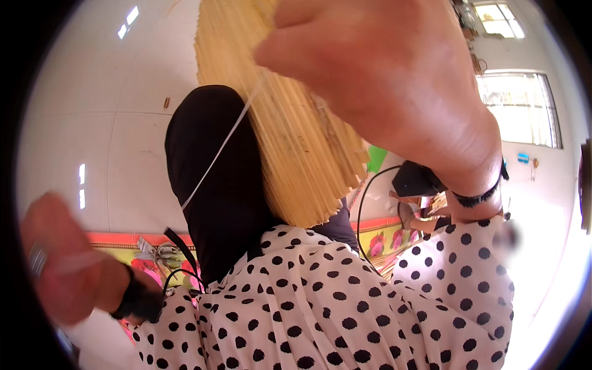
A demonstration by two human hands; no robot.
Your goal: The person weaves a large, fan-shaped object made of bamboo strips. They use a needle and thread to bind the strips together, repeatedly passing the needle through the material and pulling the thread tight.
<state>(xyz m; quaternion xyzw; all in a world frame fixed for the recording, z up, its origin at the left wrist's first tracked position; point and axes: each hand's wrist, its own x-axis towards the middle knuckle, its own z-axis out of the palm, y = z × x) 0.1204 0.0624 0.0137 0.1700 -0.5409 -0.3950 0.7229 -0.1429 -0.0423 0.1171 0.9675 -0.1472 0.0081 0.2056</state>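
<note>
Across my lap lies a thick bundle of thin, straw-coloured sticks (308,154), its uneven cut ends toward me. A thin white string (222,151) stretches straight over my black-clad knee, from the sticks toward lower left. My right hand (364,55) is closed in a fist above the bundle, close to the camera, with the string's upper end leading to it; its fingertips are hidden. Off to the far left, my left hand (61,265) is blurred by motion and looks closed, with a faint pale strand across it. The string's line leads toward that hand.
Under me is a colourful floral mat (117,246) with a red edge. A black cable (364,203) loops by my right leg, near a dark box-like object (416,179). Pale floor tiles (135,142) extend ahead. Another person's foot (407,216) shows at right.
</note>
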